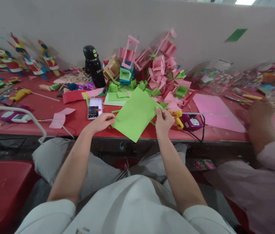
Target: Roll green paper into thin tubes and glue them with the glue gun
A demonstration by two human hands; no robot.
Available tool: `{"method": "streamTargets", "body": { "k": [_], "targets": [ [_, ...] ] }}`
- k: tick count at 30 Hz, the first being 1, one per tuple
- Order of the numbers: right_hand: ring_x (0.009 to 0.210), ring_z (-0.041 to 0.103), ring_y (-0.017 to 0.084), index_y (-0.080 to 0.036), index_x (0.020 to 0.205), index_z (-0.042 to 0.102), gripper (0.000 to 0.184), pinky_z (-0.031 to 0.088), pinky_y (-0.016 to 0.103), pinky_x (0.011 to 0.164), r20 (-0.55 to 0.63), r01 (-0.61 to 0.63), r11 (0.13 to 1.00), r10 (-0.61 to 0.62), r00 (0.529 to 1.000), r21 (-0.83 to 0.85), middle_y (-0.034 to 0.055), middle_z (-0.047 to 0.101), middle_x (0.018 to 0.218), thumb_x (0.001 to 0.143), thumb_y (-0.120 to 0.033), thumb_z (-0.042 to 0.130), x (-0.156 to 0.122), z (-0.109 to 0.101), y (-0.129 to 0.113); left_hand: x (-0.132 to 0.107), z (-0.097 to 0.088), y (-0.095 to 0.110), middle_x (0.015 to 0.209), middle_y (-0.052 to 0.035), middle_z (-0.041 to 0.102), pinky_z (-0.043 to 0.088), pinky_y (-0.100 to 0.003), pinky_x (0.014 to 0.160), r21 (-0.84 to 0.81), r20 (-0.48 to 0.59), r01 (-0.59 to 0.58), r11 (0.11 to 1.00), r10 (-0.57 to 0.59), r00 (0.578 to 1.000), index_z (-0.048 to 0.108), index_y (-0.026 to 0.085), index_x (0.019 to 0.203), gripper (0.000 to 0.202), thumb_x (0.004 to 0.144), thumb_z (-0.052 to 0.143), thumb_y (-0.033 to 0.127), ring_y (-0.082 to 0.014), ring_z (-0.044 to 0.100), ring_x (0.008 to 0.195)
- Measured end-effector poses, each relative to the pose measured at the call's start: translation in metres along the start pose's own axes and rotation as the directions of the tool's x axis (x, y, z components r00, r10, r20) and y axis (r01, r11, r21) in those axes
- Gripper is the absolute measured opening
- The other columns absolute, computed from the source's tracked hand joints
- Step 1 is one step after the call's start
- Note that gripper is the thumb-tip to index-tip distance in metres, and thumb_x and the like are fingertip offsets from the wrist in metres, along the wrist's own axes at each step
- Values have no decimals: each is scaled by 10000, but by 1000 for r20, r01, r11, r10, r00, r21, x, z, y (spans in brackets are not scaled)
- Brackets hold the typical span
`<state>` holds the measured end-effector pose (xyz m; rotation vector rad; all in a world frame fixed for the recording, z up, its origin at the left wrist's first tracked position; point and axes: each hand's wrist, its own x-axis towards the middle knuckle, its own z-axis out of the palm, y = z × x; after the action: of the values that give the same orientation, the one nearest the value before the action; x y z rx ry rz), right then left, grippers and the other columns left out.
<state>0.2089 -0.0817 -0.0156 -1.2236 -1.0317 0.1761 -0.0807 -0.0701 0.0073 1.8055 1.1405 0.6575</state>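
Note:
A bright green sheet of paper (136,114) is held up slantwise over the table's front edge, one corner pointing down toward me. My right hand (164,119) pinches its right corner between thumb and fingers. At the left corner, my left hand (104,121) has its fingers closed on the paper's edge. Behind the sheet lie folded green paper pieces (120,95), partly covered by it. A yellow glue gun (177,119) rests just beyond my right hand, and a phone (94,108) lies near my left hand.
A black bottle (94,66) stands at the back, beside a pile of pink folded-paper chairs (158,66). Pink sheets (218,112) lie on the right, near another person's arm (261,125). A white cable (33,113) crosses the left. Paper figures (31,61) stand far left.

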Motion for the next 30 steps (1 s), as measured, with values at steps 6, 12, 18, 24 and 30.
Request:
{"method": "streamTargets", "body": {
  "k": [6,12,18,24,30],
  "targets": [
    [526,414,112,-199,633,527,495,393,264,537,64,9,999,-7,998,-35,-36,452,555,827,-646,616,-2,1,3,7,-1,-8,625,-31,619,508,-314,563,69,-177,99,993,-86,980,631,194,759,183,863,577,334,-180,629,537],
    [499,390,98,-200,621,493,463,346,254,495,102,0,1000,0,995,1,-48,424,534,847,-577,638,-5,-1,2,13,-1,-18,711,-40,666,519,-297,620,29,-297,59,998,-48,954,641,182,766,211,849,599,372,-184,641,668],
    [497,449,106,-199,654,524,397,388,260,498,201,-36,997,23,979,65,-44,479,540,844,-517,665,-13,-3,-2,22,-3,-25,851,-86,716,530,-296,632,-162,-496,31,986,-108,862,674,157,899,247,820,638,388,-203,657,764],
    [818,646,186,-199,1088,625,307,540,337,712,236,107,990,-126,964,92,65,663,928,903,-444,602,-2,-11,-11,24,-27,-27,807,-75,731,524,-320,716,-12,-576,7,1000,-13,817,684,166,814,176,755,689,332,-218,673,792],
    [1200,558,287,-240,1154,678,272,400,483,1035,665,663,740,-440,603,-112,88,672,1235,907,-316,591,24,-1,-67,22,-19,-11,817,-63,714,509,-317,723,41,-390,-134,990,139,910,694,166,804,211,792,670,375,-189,634,752]
  ]
}}
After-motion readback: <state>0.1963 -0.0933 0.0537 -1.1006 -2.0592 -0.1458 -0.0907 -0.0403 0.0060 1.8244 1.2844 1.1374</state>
